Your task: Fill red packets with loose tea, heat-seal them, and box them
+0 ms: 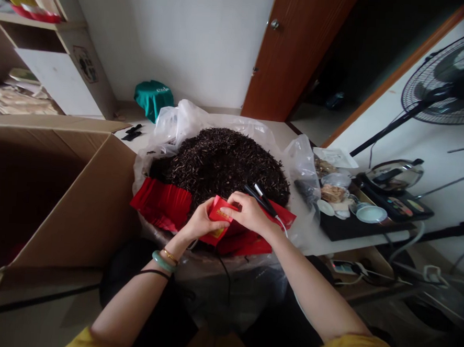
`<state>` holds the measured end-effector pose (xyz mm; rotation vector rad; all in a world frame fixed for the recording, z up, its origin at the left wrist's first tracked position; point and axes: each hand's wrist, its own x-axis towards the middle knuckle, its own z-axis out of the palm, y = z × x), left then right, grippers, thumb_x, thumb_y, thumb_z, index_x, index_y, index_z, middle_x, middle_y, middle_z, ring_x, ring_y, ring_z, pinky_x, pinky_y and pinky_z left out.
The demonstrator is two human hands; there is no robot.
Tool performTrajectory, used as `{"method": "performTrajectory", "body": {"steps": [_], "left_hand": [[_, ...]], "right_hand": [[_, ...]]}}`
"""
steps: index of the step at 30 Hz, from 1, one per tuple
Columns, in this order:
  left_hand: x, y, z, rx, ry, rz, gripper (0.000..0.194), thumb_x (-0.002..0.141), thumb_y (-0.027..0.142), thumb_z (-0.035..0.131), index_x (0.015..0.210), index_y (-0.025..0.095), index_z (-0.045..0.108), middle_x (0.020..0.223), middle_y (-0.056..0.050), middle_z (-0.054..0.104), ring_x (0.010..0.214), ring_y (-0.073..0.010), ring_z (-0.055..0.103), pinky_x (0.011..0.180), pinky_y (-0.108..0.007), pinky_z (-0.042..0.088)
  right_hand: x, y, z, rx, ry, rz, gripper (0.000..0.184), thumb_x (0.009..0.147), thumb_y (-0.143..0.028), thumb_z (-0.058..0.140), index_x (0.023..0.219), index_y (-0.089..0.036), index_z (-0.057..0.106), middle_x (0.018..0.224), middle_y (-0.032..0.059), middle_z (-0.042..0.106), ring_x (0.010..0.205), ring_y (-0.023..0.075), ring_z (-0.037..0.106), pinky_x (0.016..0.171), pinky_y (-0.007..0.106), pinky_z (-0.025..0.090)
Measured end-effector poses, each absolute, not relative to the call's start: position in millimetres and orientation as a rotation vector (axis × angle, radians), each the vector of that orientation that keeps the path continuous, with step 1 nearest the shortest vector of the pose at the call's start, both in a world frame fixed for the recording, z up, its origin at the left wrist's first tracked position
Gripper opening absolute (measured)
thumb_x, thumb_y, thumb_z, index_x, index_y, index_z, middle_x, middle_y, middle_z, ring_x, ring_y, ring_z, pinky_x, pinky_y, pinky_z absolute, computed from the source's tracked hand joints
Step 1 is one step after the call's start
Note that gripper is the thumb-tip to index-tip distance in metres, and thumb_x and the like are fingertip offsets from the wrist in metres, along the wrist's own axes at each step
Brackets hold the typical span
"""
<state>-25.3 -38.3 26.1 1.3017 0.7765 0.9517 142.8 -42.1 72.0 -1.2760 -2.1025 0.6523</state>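
A small red packet with gold print is between my two hands, low in front of a heap of dark, dried tea-like leaves. My left hand grips its left side, thumb across the front. My right hand pinches the packet at its upper right. Many red packets are fanned in a stack to the left, and more red packets lie beneath my right hand. Just beyond that hand rests a slim black tool with a white cord, shaped like a hair straightener. The packet's mouth cannot be made out.
Clear plastic sheeting surrounds the leaves on the white table. An open cardboard box stands at left. To the right are a tea tray, cups, a kettle and a standing fan.
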Motion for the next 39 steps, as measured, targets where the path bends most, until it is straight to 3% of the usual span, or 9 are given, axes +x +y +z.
{"method": "performTrajectory", "body": {"steps": [7,11,15,19,25,29,32,34,39], "left_hand": [[-25,-38,24,1.328,0.779,0.956,0.049,0.054,0.031,0.083,0.090,0.014,0.055,0.079,0.002,0.058,0.069,-0.0115,0.053,0.065,-0.021,0.043],[-26,-36,20,1.328,0.784,0.962,0.052,0.054,0.033,0.083,0.094,0.014,0.055,0.083,0.000,0.059,0.072,-0.0129,0.054,0.068,-0.023,0.044],[-27,-34,17,1.349,0.840,1.004,0.055,0.051,0.034,0.085,0.093,0.014,0.055,0.087,-0.001,0.059,0.077,-0.0145,0.054,0.070,-0.024,0.045],[-28,-35,17,1.371,0.836,0.983,0.055,0.051,0.034,0.085,0.094,0.014,0.056,0.085,0.000,0.058,0.076,-0.0134,0.053,0.069,-0.023,0.044],[-25,-37,18,1.368,0.845,0.921,0.047,0.052,0.032,0.084,0.083,0.014,0.053,0.074,0.004,0.054,0.066,-0.0099,0.049,0.062,-0.020,0.041],[-24,-38,21,1.341,0.840,0.936,0.045,0.061,0.043,0.079,0.086,0.014,0.055,0.077,0.002,0.057,0.068,-0.0111,0.050,0.063,-0.021,0.041],[-23,-39,25,1.289,0.841,0.969,0.046,0.070,0.052,0.069,0.093,0.014,0.058,0.082,-0.001,0.061,0.073,-0.0135,0.054,0.066,-0.023,0.043],[-23,-40,25,1.254,0.846,0.988,0.047,0.073,0.057,0.065,0.092,0.014,0.060,0.080,-0.001,0.061,0.071,-0.0133,0.054,0.065,-0.022,0.042],[-24,-41,21,1.150,0.896,1.046,0.048,0.073,0.061,0.063,0.084,0.014,0.063,0.069,0.001,0.060,0.060,-0.0109,0.051,0.056,-0.021,0.039]], "right_hand": [[144,-40,69,-1.322,-2.183,0.694,0.032,0.086,-0.027,0.060,0.057,-0.017,0.054,0.065,-0.0019,0.051,0.062,0.0110,0.050,0.059,0.024,0.038],[142,-40,68,-1.249,-2.096,0.657,0.008,0.084,-0.025,0.063,0.086,-0.019,0.067,0.083,0.0010,0.059,0.077,0.0139,0.058,0.073,0.026,0.045],[139,-40,63,-1.236,-2.089,0.672,0.025,0.083,-0.028,0.065,0.106,-0.020,0.066,0.093,0.0034,0.057,0.086,0.0164,0.059,0.080,0.030,0.048],[139,-40,62,-1.260,-2.133,0.737,0.012,0.083,-0.029,0.064,0.085,-0.018,0.069,0.086,0.0015,0.051,0.080,0.0144,0.056,0.076,0.029,0.047],[139,-41,70,-1.370,-2.192,0.819,0.033,0.086,-0.029,0.061,0.056,-0.016,0.058,0.079,-0.0009,0.046,0.066,0.0096,0.050,0.066,0.026,0.043],[140,-42,68,-1.309,-2.125,0.806,0.030,0.087,-0.031,0.058,0.061,-0.017,0.062,0.078,-0.0002,0.050,0.068,0.0108,0.053,0.067,0.026,0.043],[139,-41,60,-1.246,-1.897,0.816,0.016,0.085,-0.033,0.059,0.087,-0.019,0.066,0.081,0.0008,0.060,0.076,0.0141,0.058,0.070,0.027,0.046],[138,-41,54,-1.245,-1.733,0.838,0.025,0.081,-0.034,0.062,0.102,-0.019,0.062,0.081,0.0003,0.062,0.075,0.0150,0.060,0.069,0.027,0.048],[136,-42,44,-1.324,-1.588,0.893,0.025,0.075,-0.041,0.066,0.085,-0.018,0.064,0.077,0.0029,0.068,0.072,0.0169,0.063,0.067,0.028,0.051]]}}
